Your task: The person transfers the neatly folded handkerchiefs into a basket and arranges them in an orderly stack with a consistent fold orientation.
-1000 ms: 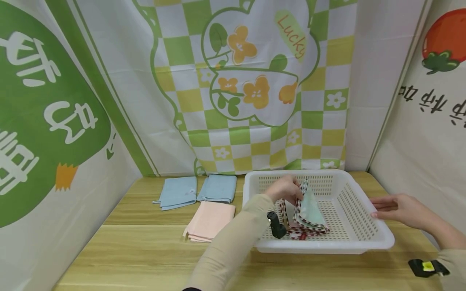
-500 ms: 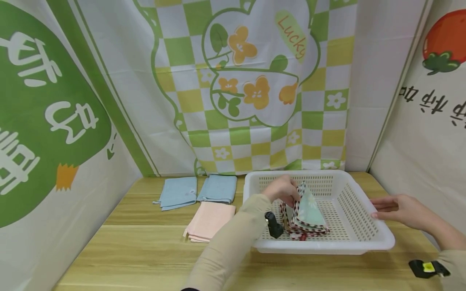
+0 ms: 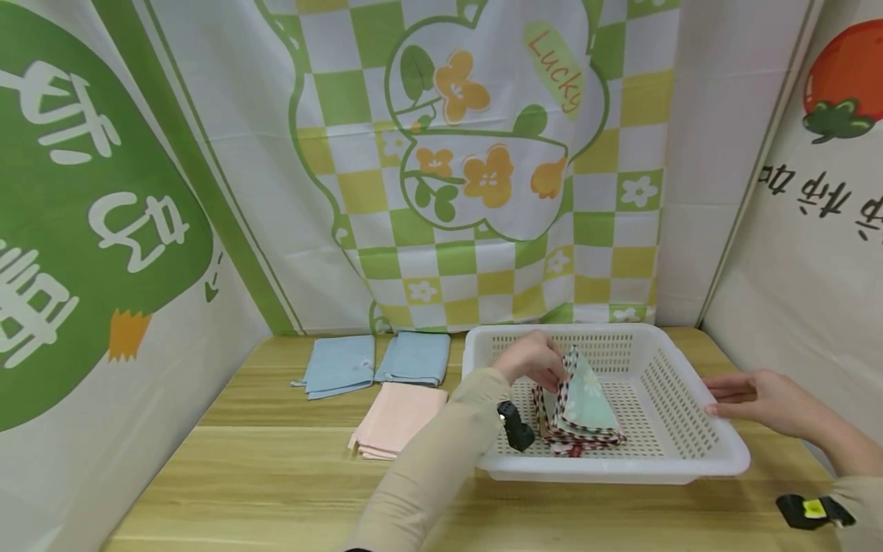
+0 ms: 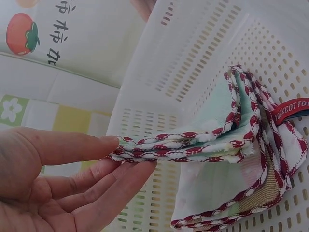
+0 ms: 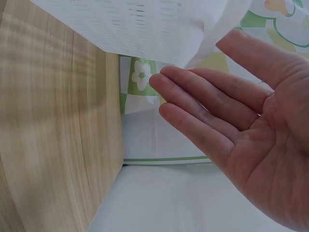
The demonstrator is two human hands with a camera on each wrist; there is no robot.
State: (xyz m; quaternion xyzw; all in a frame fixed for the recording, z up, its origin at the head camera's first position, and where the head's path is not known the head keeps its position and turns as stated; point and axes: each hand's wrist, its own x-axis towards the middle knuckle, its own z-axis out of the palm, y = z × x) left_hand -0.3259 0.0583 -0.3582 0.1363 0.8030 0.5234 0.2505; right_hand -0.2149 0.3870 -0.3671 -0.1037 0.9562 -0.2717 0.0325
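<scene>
My left hand (image 3: 536,359) reaches into a white plastic basket (image 3: 614,464) and pinches the folded edge of a pale green handkerchief (image 3: 588,399) between thumb and fingers. Dark red and white stitching runs along the handkerchief's layered edges (image 4: 193,140) in the left wrist view. More folded handkerchiefs (image 4: 212,188) with the same edging lie under and beside it, and a red tag (image 4: 292,110) sticks out. At the basket's right side, my right hand (image 3: 762,400) has its fingers nearly straight, with the thumb right at the rim in the right wrist view (image 5: 241,116).
Left of the basket, two folded light blue cloths (image 3: 339,366) lie side by side near the back of the wooden table (image 3: 276,475). A folded pink cloth (image 3: 400,414) lies in front of them. Printed fabric (image 3: 483,253) hangs behind the table.
My left hand has shifted slightly left and down with the pinched handkerchief edge, and more of the pale green face shows. My right hand stays at the basket's right side.
</scene>
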